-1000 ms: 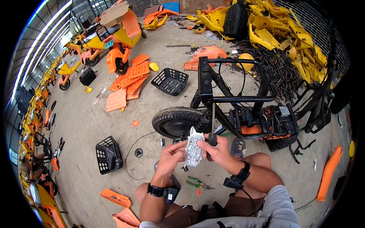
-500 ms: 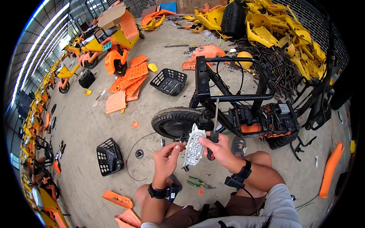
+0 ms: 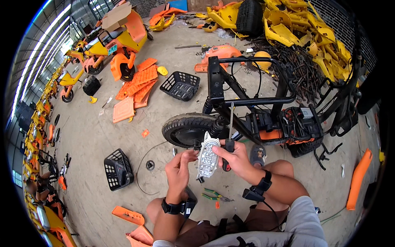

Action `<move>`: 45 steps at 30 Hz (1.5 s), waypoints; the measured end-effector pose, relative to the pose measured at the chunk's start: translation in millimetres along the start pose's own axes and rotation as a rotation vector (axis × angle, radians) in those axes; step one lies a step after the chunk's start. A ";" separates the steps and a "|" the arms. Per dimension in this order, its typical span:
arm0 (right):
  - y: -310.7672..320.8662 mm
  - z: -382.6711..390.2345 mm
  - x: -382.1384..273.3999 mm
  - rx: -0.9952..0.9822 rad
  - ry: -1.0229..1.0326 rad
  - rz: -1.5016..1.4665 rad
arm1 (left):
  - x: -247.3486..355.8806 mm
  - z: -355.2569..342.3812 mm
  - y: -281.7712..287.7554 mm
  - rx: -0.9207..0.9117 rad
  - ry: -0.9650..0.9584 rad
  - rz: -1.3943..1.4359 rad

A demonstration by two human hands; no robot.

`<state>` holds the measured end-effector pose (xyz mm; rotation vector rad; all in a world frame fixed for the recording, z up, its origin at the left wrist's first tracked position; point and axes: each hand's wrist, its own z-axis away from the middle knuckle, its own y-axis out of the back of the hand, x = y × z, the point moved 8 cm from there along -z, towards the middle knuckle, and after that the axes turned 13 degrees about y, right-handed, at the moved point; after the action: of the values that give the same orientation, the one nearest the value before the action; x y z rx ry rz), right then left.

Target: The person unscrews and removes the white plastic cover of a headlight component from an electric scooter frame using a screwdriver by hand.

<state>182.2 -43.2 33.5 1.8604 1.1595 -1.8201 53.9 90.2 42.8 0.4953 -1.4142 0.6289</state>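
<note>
My right hand (image 3: 237, 159) holds an oval lamp unit (image 3: 208, 159) with a clear, faceted front and a pale rim; the thumb presses on its front. A screwdriver (image 3: 231, 123) is also in this hand, its shaft pointing up and away and part of its handle hidden by the fingers. My left hand (image 3: 177, 169) is closed in a pinch at the lamp's left edge; whatever lies between the fingertips is hidden. Just beyond both hands is the wheel (image 3: 187, 131) of a stripped black scooter frame (image 3: 251, 101).
Green-handled pliers (image 3: 214, 195) lie on the floor near my legs. A sprocket (image 3: 150, 165), a thin cable and a black basket (image 3: 118, 169) are at left. Another basket (image 3: 180, 86) and orange panels (image 3: 138, 84) lie farther off. Yellow panels (image 3: 321, 37) are piled at far right.
The lamp has shifted slightly left and down, with both hands still at it. The left fingers have curled in closer, and the whole view has moved a little.
</note>
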 end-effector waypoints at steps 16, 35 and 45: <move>-4.1 2.1 -0.3 -0.005 0.011 0.088 | -40.7 -3.1 -13.8 -0.140 0.296 0.262; -0.2 3.1 0.7 0.040 0.047 0.070 | -42.2 -5.2 -17.3 -0.084 0.332 0.293; 0.0 3.7 1.5 0.044 0.038 0.053 | -36.5 -4.5 -21.2 -0.094 0.346 0.313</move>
<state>179.5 -45.3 31.5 1.9393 1.0804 -1.8029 69.7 73.5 7.2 0.0808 -1.1908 0.8506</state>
